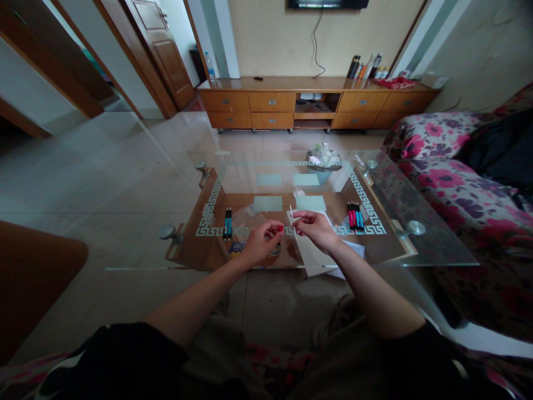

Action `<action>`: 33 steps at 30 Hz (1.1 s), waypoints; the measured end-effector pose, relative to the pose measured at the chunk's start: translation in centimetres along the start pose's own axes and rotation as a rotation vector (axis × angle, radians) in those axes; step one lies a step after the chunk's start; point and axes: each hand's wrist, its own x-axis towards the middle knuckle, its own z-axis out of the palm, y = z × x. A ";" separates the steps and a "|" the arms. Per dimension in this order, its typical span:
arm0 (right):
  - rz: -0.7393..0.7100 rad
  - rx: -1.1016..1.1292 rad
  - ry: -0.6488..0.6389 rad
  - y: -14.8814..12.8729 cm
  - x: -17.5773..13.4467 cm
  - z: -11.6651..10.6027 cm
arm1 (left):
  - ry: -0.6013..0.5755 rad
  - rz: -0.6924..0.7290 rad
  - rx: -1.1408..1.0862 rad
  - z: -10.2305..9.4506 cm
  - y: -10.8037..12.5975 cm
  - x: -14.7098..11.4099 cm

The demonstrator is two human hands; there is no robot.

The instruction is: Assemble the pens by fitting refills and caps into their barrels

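Centre frame, my left hand is pinching a red piece at its fingertips. Just right, apart from it, a white rod is standing near-upright in the frame; my right hand is gripping it.

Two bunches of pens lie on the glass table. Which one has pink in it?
The right bunch, out past the person's right hand: pink pens lie beside blue there, while the left bunch, near the left hand, shows no pink.
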 end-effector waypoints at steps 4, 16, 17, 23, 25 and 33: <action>-0.042 0.097 0.046 0.0 0.1 0.0 | -0.057 -0.002 0.000 0.2 -0.1 -0.2; -0.128 -0.011 0.008 -0.1 -0.1 0.2 | -0.131 -0.001 0.038 0.3 0.0 -0.4; -0.137 -0.042 -0.004 -0.1 -0.1 0.2 | -0.135 0.007 0.043 0.2 0.1 -0.4; -0.234 -0.245 -0.093 -0.5 -0.5 0.3 | -0.134 0.016 0.030 0.2 -0.1 -0.4; -0.248 -0.271 -0.086 -0.7 -0.6 0.4 | -0.129 0.008 0.027 0.2 -0.2 -0.4; -0.200 -0.171 -0.008 -0.5 -0.4 0.5 | -0.122 -0.004 0.007 0.1 0.1 -0.5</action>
